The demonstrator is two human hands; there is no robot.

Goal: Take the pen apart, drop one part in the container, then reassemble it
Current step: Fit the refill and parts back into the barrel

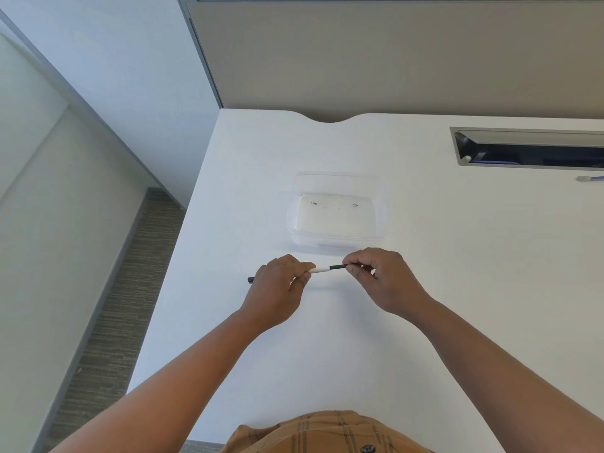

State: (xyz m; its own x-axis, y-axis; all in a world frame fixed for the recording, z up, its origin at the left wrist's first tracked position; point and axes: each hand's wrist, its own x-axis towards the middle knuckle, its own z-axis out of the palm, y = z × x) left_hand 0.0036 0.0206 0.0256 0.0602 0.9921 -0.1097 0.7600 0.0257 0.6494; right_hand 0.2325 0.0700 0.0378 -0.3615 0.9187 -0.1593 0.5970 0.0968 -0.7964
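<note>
White desk [425,289] fills the head view, grey partition panel behind it at 12 o'clock, pale wall and striped carpet off the left edge at 9 o'clock.

Container [336,238]: clear plastic, rectangular, no lid, sits on desk just past the hands at 12 o'clock. Inside: two tiny dark specks near the far wall, too small to identify; nothing else visible in it.

Pen [322,270]: held horizontal above the desk, near centre, just short of the container's near wall. White barrel section in the middle, black section toward the right, black tip poking out at 9 o'clock past the left fist. Looks in one piece; joints hidden by fingers.

Left hand [277,287]: fingers curled around the pen's left part, thumb on top. Right hand [382,279]: fingertips pinching the black right end, remaining fingers curled under.

Around: cable tray slot [529,147] recessed in desk at 2 o'clock, dark inside. Second pen [590,178], bluish, lies at the right edge just below the slot, partly cut off. Plaid shirt [327,433] at 6 o'clock. Nothing between hands and container.
</note>
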